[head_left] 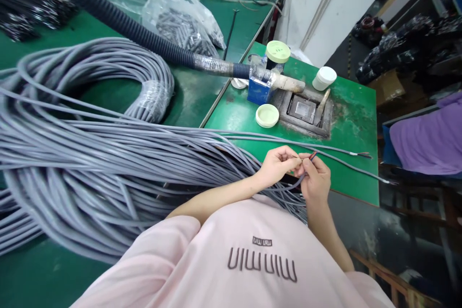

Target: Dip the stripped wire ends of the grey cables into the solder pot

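Grey cable (301, 182) is being held at its stripped end by both hands, just above the near edge of the green worktop (346, 106). The left hand (277, 166) is closing its fingers on the thin wires (312, 155) that are sticking out of the cable end, one of them red. The right hand (316, 179) is clamping the cable jacket just below that end, thumb and fingers pressed together around it. The two hands are touching each other at the fingertips.

To the left, a large bundle of grey cables (90, 173) is lying across the worktop, with a coil (108, 65) of the same cable resting behind it. Two further cables (335, 151) are lying loose along the worktop just beyond the hands, their stripped ends pointing right.

Farther back, a black ribbed hose (119, 19) is running diagonally down to a nozzle over a square metal pot (303, 110) set into the worktop. A pale green lid (267, 116) is lying just beside the pot, a blue box (258, 90) is standing behind the lid, and a white jar (324, 78) is standing at the pot's far corner. Clear plastic bags (173, 9) are lying behind the hose.
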Demonstrator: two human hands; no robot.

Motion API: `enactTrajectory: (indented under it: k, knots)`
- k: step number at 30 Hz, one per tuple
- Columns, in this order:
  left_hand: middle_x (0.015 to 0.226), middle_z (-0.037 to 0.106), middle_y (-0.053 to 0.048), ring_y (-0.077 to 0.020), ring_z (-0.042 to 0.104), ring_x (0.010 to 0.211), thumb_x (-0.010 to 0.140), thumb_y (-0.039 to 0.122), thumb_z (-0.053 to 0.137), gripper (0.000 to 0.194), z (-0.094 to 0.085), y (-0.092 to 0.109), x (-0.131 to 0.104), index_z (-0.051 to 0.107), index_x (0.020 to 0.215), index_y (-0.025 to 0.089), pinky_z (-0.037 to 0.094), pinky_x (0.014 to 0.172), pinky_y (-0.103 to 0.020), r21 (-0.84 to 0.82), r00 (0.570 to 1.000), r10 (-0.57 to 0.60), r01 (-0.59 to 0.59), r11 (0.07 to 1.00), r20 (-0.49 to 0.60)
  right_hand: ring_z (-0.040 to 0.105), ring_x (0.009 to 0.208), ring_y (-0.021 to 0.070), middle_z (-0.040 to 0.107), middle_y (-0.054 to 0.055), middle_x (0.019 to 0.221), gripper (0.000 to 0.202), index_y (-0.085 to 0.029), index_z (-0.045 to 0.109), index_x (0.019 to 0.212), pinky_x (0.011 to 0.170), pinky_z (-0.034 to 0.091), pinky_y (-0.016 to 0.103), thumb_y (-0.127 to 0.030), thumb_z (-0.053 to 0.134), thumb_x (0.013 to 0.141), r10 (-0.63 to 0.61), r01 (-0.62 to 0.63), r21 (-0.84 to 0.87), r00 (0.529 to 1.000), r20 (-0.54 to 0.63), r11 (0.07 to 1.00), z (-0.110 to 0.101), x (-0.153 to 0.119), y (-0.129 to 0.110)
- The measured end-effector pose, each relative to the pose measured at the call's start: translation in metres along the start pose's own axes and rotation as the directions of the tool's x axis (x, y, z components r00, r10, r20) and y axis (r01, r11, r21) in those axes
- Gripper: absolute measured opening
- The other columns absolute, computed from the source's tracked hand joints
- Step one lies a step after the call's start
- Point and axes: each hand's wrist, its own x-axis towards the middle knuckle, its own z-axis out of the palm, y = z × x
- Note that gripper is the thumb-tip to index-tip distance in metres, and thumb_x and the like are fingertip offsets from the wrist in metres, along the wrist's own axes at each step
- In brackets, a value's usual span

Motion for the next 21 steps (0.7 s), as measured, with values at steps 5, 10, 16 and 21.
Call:
enactTrajectory:
  k: [5,10,16,21]
  knots:
    - [0.060,0.065,0.000,-0.0071,0.059,0.053,0.074,0.032,0.074,0.025,-0.005,0.006,0.002,0.059,0.072,0.012,0.046,0.053,-0.018,0.061,0.993,0.081,-0.076,0.995,-0.082,0.059,0.059,0.0140,0.065,-0.002,0.066,0.011,-0.022,0.073,0.090,0.059,0.048,0.028,-0.028,0.068,0.083,-0.146,0.148,-0.279,0.989,0.025,0.949,0.000,0.002,-0.003]
    - [0.061,0.065,0.000,-0.0079,0.058,0.054,0.074,0.037,0.074,0.028,-0.017,0.013,0.002,0.059,0.074,0.013,0.046,0.055,-0.019,0.123,0.980,0.137,-0.120,0.985,-0.145,0.059,0.062,0.0141,0.064,-0.001,0.070,0.014,-0.020,0.067,0.084,0.062,0.047,0.028,-0.031,0.060,0.089,-0.215,0.306,-0.558,0.951,0.224,0.771,0.007,0.014,-0.012]
    - [0.074,0.067,-0.002,-0.0113,0.060,0.069,0.083,0.033,0.065,0.019,-0.056,0.037,0.000,0.064,0.089,0.015,0.047,0.070,-0.024,0.585,0.907,0.396,-0.247,0.773,-0.141,0.050,0.056,0.0127,0.056,-0.002,0.061,0.025,-0.019,0.060,0.073,0.058,0.038,0.026,-0.038,0.055,0.090,-0.214,0.455,-0.680,0.886,0.412,0.575,0.035,0.075,-0.040]
    - [0.070,0.064,0.000,-0.0148,0.056,0.072,0.087,0.031,0.057,0.016,-0.077,0.036,-0.002,0.066,0.084,0.019,0.040,0.073,-0.029,0.951,0.943,0.327,-0.152,0.268,0.059,0.043,0.054,0.0131,0.049,-0.001,0.055,0.028,-0.018,0.055,0.064,0.054,0.026,0.027,-0.034,0.052,0.087,-0.042,0.575,-0.773,0.808,0.587,0.269,0.068,0.139,-0.042]
